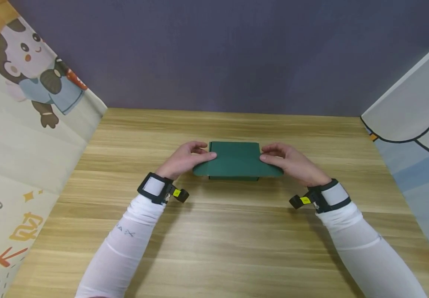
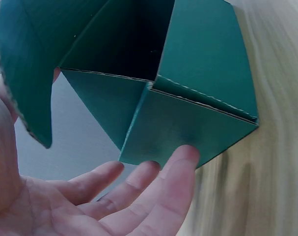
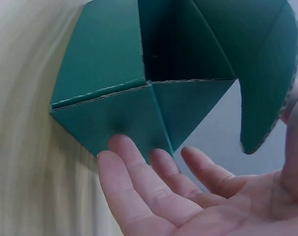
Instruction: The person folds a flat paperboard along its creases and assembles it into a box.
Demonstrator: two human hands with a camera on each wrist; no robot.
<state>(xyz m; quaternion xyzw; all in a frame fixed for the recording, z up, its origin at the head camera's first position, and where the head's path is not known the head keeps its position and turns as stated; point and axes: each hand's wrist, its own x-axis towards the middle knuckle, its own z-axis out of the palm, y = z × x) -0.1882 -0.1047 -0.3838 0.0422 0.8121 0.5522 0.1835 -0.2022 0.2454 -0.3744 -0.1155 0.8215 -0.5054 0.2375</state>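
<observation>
A green cardboard box [image 1: 234, 179] rests on the wooden table, its lid [image 1: 234, 158] partly raised and sloping toward the person. Both wrist views show a dark gap under the lid; the contents cannot be made out. Curved side flaps stick out from the lid, one flap [image 2: 28, 83] at the left and another flap [image 3: 266, 93] at the right. My left hand [image 1: 184, 160] lays its thumb on the lid's left part, fingers extended by the box's left side. Mirroring it, my right hand [image 1: 292, 163] has its thumb on the lid's right part and loosely extended fingers by the right side.
The wood-grain table [image 1: 236, 240] stretches around the box. Behind it rises a dark blue-grey wall [image 1: 233, 58]. Cartoon-printed cloth [image 1: 32, 145] borders the left side, and similar printed cloth [image 1: 415, 161] borders the right. Each wrist wears a strapped camera.
</observation>
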